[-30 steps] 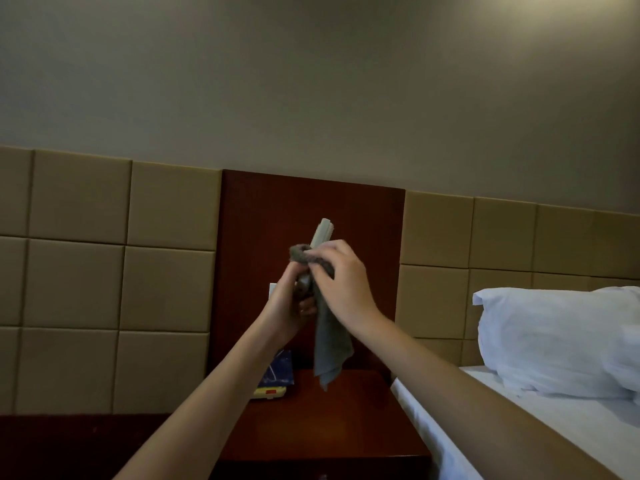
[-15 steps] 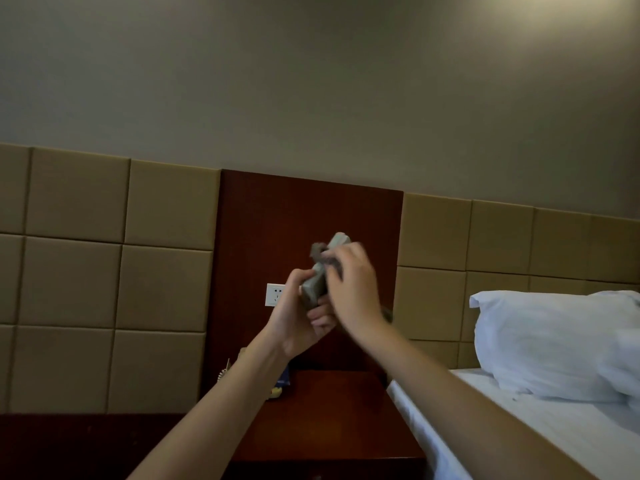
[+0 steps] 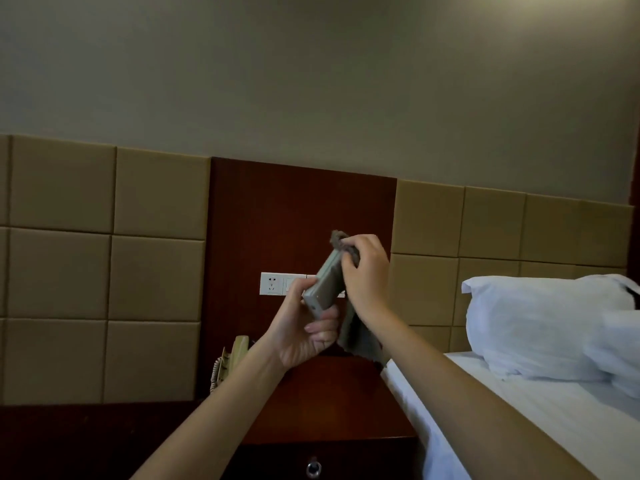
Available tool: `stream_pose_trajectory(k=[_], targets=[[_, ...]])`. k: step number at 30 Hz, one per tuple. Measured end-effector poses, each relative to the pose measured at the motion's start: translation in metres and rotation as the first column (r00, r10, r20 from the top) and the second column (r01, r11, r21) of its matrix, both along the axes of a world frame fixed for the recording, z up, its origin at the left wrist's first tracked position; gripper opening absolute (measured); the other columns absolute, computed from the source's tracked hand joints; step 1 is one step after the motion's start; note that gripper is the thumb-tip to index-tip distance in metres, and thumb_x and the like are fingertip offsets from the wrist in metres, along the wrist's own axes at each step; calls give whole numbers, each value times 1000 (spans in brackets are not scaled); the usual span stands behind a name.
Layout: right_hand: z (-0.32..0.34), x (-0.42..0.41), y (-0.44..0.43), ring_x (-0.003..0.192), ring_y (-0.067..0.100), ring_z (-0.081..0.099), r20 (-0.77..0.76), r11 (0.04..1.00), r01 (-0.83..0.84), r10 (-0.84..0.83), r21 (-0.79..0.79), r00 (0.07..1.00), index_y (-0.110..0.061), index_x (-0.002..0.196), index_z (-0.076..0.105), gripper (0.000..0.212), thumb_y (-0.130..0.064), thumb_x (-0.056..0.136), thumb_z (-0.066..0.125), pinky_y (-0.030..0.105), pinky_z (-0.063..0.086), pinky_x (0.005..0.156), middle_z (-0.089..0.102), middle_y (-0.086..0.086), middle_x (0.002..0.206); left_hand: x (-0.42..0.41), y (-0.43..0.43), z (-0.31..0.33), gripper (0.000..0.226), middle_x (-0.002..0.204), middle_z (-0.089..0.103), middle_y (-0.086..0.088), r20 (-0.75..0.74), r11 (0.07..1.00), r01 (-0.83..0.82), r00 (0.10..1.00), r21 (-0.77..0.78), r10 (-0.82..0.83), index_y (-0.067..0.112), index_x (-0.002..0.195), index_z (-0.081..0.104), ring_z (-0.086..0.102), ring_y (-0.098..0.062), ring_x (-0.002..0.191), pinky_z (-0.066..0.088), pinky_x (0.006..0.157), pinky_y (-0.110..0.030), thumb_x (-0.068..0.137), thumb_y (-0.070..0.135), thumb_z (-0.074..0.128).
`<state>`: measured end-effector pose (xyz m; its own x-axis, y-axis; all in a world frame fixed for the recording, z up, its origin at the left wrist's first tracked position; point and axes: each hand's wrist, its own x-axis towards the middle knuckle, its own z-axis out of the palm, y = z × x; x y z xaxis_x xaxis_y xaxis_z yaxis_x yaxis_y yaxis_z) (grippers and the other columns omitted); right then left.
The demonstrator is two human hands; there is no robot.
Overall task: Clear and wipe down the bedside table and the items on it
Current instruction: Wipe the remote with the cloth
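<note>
A telephone sits at the back left corner of the bedside table, and a wall socket is set in the wood panel above it. Over the table, the left hand curls round the lower end of a grey remote, which tilts up to the right. The right hand pinches a grey cloth against the remote's upper end, and the rest of the cloth hangs down above the table. Right of the table, a white pillow lies on the bed.

The left forearm hides most of the telephone.
</note>
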<state>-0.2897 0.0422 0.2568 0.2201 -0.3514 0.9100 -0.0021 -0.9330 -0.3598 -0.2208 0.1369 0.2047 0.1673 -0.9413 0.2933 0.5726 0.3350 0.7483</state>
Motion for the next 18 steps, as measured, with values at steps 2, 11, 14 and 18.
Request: stream_pose_trajectory(k=[2,11,14,18], targets=[[-12,2,20,98,15,55,-37,992,-34,30,-118,999,-8,98,67,16,-2,86,59,13,38,84,60,1,103,3,-4,6,39,53,41,2,9,999,-42,999,-5,42,7,89,51,32,-4,34,22,37,-13,85,45,46],[-28,12,42,100,7,49,-86,963,-170,155,-210,984,-12,103,70,26,1,84,59,4,33,90,58,-5,107,7,8,7,44,41,37,4,-27,987,-151,988,-52,150,12,78,51,31,-3,29,13,39,-15,79,56,49],[-7,9,25,99,13,48,-84,973,-110,94,-201,992,-8,101,71,27,6,84,56,10,32,84,61,2,107,5,6,-1,52,50,43,2,-31,996,-84,996,12,85,8,71,55,29,-3,31,13,41,-15,80,59,48],[15,9,11,106,19,48,-143,987,-39,16,-156,990,-7,112,68,27,-1,91,53,15,32,83,58,6,113,-2,6,-7,54,53,45,1,-25,998,-28,999,47,30,5,74,60,28,-3,32,13,41,-14,79,58,50]])
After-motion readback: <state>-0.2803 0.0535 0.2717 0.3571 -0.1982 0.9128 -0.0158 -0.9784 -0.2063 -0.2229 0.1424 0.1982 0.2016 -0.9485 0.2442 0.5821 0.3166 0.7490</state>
